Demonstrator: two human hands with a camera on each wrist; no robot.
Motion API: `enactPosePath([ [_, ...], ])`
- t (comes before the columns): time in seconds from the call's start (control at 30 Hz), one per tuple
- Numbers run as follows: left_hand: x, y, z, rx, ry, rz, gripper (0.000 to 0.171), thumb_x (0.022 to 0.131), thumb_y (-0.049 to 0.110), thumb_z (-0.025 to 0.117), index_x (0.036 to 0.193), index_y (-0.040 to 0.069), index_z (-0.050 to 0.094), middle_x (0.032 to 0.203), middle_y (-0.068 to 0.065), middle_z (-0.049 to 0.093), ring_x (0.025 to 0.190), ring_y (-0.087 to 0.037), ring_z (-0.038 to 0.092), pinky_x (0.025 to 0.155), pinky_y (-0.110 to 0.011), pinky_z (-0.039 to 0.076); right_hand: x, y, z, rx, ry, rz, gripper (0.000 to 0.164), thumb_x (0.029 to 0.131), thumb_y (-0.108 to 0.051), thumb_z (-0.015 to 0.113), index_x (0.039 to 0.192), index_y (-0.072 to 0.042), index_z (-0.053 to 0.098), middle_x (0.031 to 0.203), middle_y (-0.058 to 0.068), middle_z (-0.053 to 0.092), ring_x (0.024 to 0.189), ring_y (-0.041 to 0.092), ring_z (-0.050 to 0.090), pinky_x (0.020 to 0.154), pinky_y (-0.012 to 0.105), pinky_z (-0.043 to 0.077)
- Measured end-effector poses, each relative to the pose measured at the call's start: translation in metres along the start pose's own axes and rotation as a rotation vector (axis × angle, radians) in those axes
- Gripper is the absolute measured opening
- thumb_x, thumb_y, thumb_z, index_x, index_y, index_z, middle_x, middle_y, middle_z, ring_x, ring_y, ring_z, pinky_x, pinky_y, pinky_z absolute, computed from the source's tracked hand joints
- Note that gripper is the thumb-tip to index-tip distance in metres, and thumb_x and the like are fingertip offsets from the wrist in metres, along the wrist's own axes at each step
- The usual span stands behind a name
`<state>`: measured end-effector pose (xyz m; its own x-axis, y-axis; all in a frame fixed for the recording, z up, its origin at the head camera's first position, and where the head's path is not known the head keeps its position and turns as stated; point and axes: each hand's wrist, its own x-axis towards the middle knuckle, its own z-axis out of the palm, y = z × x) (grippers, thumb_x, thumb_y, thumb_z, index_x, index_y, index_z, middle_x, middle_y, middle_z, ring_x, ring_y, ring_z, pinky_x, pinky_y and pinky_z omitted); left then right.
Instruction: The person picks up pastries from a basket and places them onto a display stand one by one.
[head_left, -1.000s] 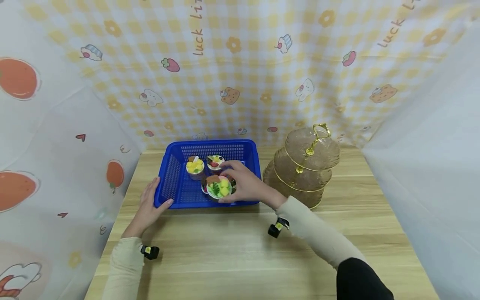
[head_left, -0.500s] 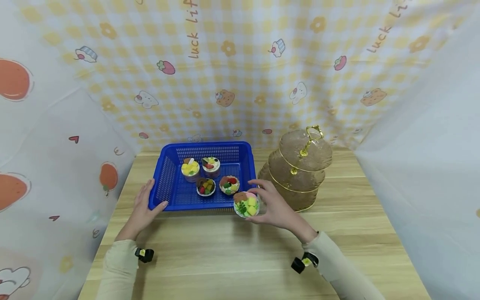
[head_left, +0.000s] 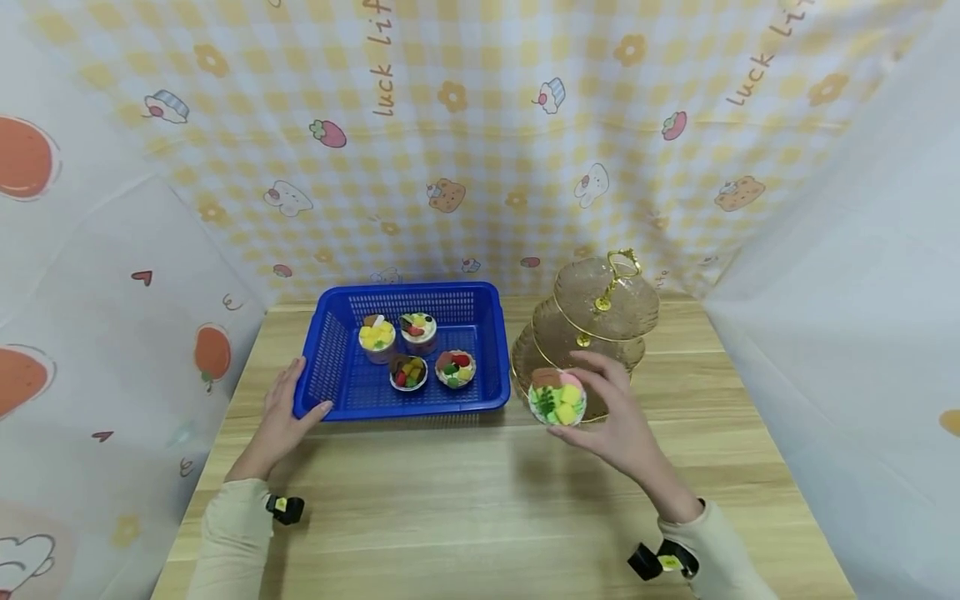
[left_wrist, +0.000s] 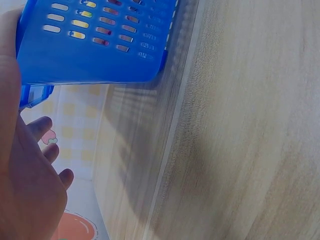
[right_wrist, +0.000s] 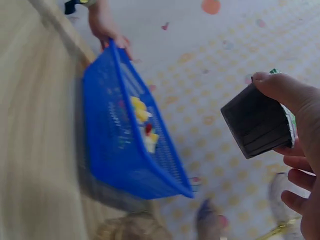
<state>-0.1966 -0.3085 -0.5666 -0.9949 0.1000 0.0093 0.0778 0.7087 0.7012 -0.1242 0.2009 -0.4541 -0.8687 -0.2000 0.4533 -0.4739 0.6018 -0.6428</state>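
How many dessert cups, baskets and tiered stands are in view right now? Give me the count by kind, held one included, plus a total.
Dessert cups: 5 (4 in the basket, 1 held in the right hand)
Baskets: 1, blue
Tiered stands: 1
Total: 7

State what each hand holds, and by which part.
Right hand: round, dark-sided cup with colourful topping, by its sides. Left hand: touches near-left corner of blue rectangular plastic basket; grip unclear.
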Motion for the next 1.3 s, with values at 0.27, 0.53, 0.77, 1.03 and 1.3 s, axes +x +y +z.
enactPosePath([
  [0.27,0.001,0.000,-0.001,0.009,-0.004,-0.004,0.096,0.094,0.041,0.065,0.161,0.021,-0.001,0.167,-0.022,0.001,0.149,-0.054,-0.001,0.107,-0.082,0.007,0.017,-0.009,-0.031,-0.048,0.304,0.072,0.065,0.054,-0.009,0.095,0.113,0.001,0.069,0.146,0.016,0.046,0.129,0.035,0.041,0.101,0.036,0.034],
  [0.53,0.000,0.000,-0.001,0.003,-0.002,0.001,0.096,0.093,0.040,0.064,0.161,0.021,-0.001,0.166,-0.023,0.002,0.149,-0.054,-0.001,0.107,-0.082,0.007,0.045,-0.003,-0.037,-0.090,0.517,0.171,0.054,0.062,-0.017,0.094,0.108,0.001,0.073,0.154,0.003,0.040,0.142,0.028,0.029,0.114,0.056,0.024],
  [0.77,0.000,0.001,0.000,0.006,-0.003,-0.001,0.096,0.093,0.041,0.064,0.161,0.021,-0.001,0.166,-0.023,0.001,0.149,-0.054,-0.001,0.107,-0.082,0.007,0.065,0.002,-0.031,-0.141,0.555,0.270,0.059,0.063,-0.033,0.094,0.103,0.005,0.074,0.152,0.004,0.042,0.140,0.030,0.030,0.114,0.054,0.024],
  [1.03,0.000,0.000,-0.001,0.006,-0.015,-0.019,0.097,0.094,0.042,0.064,0.161,0.022,-0.002,0.167,-0.021,0.000,0.150,-0.052,-0.003,0.108,-0.082,0.008,0.081,0.006,-0.020,-0.168,0.585,0.343,0.061,0.064,-0.041,0.092,0.102,0.004,0.074,0.150,0.008,0.043,0.138,0.032,0.031,0.114,0.054,0.025],
  [1.3,0.000,0.000,0.000,0.004,-0.005,-0.009,0.096,0.093,0.042,0.065,0.161,0.023,-0.001,0.167,-0.021,0.001,0.150,-0.052,-0.002,0.108,-0.081,0.008,0.092,0.007,-0.013,-0.222,0.587,0.403,0.065,0.062,-0.046,0.092,0.099,0.003,0.074,0.151,0.009,0.043,0.136,0.036,0.034,0.115,0.052,0.025],
])
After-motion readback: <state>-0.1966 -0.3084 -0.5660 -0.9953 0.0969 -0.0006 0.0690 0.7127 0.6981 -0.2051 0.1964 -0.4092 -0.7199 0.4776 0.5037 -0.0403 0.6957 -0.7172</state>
